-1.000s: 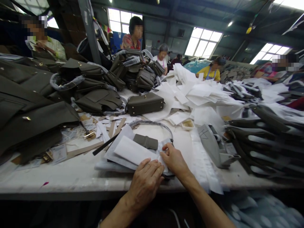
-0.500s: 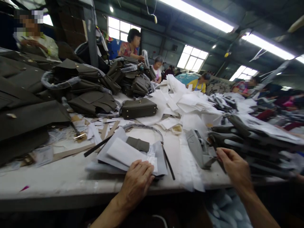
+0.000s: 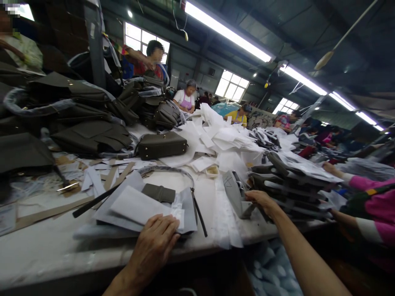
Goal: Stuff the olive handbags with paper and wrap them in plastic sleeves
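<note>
my left hand (image 3: 154,242) lies palm down, fingers flat and unclenched, on the paper-wrapped bag (image 3: 135,205) at the near edge of the counter (image 3: 46,255). the weight pins the loose white wrap so it cannot slide off. my right hand (image 3: 262,200) is stretched out to the stack of olive pieces (image 3: 290,185), just beside a grey shell (image 3: 233,191). its fingers curl away from me behind the knuckles, so i cannot tell whether they grip anything. a co-worker's pink sleeve (image 3: 370,197) is cut off at the right edge.
</note>
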A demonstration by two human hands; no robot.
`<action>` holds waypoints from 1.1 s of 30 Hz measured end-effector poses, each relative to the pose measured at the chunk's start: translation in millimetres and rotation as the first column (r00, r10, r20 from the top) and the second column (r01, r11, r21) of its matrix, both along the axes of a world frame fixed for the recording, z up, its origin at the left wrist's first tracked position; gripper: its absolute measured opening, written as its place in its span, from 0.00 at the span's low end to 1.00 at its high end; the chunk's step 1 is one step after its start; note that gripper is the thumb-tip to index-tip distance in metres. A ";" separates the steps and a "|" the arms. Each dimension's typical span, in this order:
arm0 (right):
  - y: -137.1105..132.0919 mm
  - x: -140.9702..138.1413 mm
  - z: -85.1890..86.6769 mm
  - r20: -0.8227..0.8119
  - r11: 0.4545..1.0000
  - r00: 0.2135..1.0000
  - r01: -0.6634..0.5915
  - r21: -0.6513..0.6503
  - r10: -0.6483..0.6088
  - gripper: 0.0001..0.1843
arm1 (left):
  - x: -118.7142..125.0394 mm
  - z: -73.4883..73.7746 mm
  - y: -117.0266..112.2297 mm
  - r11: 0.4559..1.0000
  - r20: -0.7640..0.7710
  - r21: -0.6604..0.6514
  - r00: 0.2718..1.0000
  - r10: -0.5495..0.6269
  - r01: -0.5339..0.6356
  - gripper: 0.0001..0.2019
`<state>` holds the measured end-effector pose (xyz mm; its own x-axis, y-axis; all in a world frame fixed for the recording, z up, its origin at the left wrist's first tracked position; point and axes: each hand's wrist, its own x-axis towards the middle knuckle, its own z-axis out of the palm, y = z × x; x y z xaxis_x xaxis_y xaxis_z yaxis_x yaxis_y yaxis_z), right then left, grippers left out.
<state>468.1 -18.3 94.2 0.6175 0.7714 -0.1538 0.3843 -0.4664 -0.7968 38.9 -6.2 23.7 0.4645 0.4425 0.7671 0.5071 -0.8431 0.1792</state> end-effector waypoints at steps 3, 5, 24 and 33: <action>1.2 1.5 3.6 -0.070 0.999 0.998 -0.007 0.043 0.010 0.14 | 0.9 -1.1 0.5 1.000 0.009 0.007 1.000 0.001 -0.001 0.11; -2.8 2.9 8.6 -0.092 0.996 0.996 0.026 0.084 -0.018 0.14 | 1.2 -1.4 0.6 1.000 0.005 0.002 1.000 0.002 -0.002 0.10; -65.5 7.5 -26.8 0.084 0.979 0.987 0.149 -0.140 -0.138 0.11 | 0.2 -3.3 -3.6 0.996 -0.001 -0.091 1.000 -0.005 0.005 0.10; -4.6 -151.3 46.6 0.146 0.736 0.722 -0.664 -0.131 0.676 0.10 | 1.5 -3.3 -6.8 0.981 -0.017 -0.193 1.000 -0.003 0.000 0.10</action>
<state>316.8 -22.8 140.7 -0.0360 0.9862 -0.1614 0.7434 -0.0815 -0.6638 40.4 -13.0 20.4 0.4774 0.5806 0.6595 0.5102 -0.7943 0.3300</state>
